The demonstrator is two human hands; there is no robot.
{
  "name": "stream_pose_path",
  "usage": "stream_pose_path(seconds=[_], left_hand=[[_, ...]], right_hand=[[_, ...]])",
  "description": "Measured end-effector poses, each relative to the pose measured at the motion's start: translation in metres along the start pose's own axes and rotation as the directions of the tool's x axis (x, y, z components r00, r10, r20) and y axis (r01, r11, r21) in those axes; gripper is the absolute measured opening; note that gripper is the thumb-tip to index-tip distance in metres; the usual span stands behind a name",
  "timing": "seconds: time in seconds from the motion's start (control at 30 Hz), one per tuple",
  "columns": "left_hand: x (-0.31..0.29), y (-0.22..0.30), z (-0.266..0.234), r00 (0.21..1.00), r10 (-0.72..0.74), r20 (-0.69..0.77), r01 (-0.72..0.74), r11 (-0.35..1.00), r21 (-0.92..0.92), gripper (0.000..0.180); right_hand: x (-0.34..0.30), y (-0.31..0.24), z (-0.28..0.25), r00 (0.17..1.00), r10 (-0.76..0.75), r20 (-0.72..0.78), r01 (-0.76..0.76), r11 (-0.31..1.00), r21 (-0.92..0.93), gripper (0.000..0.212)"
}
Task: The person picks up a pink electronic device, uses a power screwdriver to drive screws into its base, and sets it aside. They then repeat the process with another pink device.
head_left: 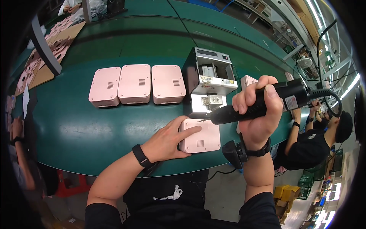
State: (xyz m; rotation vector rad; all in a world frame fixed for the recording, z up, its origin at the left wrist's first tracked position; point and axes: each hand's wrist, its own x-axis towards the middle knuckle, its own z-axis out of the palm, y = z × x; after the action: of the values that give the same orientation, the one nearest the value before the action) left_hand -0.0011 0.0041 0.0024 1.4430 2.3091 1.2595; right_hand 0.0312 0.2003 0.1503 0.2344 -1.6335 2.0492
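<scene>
your left hand is lying flat, pinning the pink casing; your right hand is gripping the electric screwdriver, whose bit is meeting the casing's far corner—keep the tool square to it.

The green counter curves across the view. Three pink boxes sit side by side on it toward 11 o'clock, touching one another. A grey open-fronted machine stands at about 1 o'clock, just right of them. Another pink box lies at the centre, near the front edge. Flat cardboard sheets with pink parts lie at 10 o'clock.
</scene>
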Motion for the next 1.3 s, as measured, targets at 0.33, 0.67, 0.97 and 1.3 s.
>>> stream_pose_path(seconds=[0.33,0.67,0.97,1.3], left_hand=[[-0.004,-0.001,0.004,0.999,0.009,-0.032,-0.010,1.000,-0.018,0.083],[-0.004,-0.008,0.010,0.996,0.036,-0.084,-0.039,0.999,-0.034,0.083],[-0.005,-0.005,0.013,0.995,0.046,-0.086,-0.047,0.999,-0.004,0.080],[-0.005,-0.005,0.012,0.997,0.033,-0.069,-0.032,0.999,0.014,0.081]], right_hand=[[-0.009,0.022,0.021,0.992,0.059,0.114,-0.058,0.998,-0.013,0.022],[-0.011,0.036,0.022,0.980,0.068,0.187,-0.072,0.997,0.013,0.025],[-0.014,0.037,0.019,0.986,0.041,0.160,-0.044,0.999,0.013,0.028],[-0.011,0.039,0.016,0.962,0.048,0.270,-0.071,0.995,0.076,0.028]])
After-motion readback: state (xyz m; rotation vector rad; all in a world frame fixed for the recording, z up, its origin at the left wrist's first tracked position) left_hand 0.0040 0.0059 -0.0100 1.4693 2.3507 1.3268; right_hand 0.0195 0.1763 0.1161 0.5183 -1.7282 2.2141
